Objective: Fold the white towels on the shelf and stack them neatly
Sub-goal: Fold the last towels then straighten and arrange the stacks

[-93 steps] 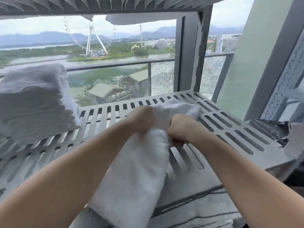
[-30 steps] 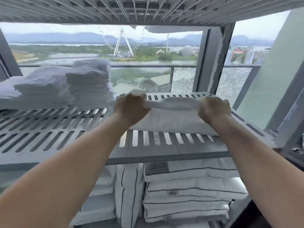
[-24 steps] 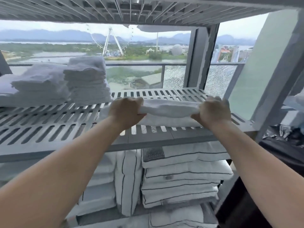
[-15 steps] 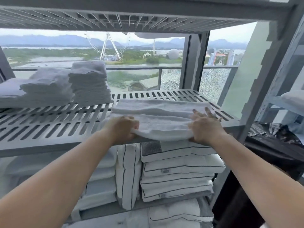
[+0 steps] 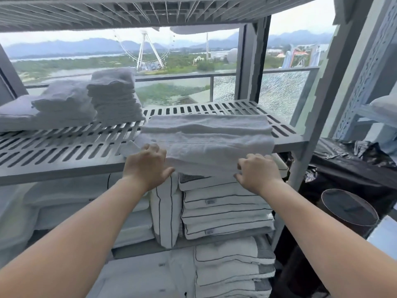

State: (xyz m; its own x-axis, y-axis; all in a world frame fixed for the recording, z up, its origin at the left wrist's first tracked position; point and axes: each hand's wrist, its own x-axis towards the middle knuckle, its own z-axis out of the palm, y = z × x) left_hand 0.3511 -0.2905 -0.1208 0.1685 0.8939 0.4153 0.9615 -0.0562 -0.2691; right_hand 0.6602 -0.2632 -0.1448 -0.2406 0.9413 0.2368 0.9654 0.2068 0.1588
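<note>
towel (image 5: 206, 145) — white terry cloth, nubby | shelf (image 5: 64, 147) — grey slotted plastic, matt | bag (image 5: 348, 160) — black glossy film

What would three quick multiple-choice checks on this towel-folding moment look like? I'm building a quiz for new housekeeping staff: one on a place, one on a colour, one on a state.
1. Where does the tall towel stack stand?
A. On the shelf, back left
B. On the floor
C. Under the right hand

2. What colour is the piping on the pillows below the shelf?
A. Red
B. Dark
C. Yellow

3. How does the towel in front lie?
A. Rolled into a tube
B. Hanging from the rail
C. Folded flat, near edge over the shelf's front

Key: 1 A, the stack sits behind and left of the left hand. 2 B, thin dark lines edge each pillow. 3 C, flat layers show, and both hands have a grip on the overhanging near edge.
</note>
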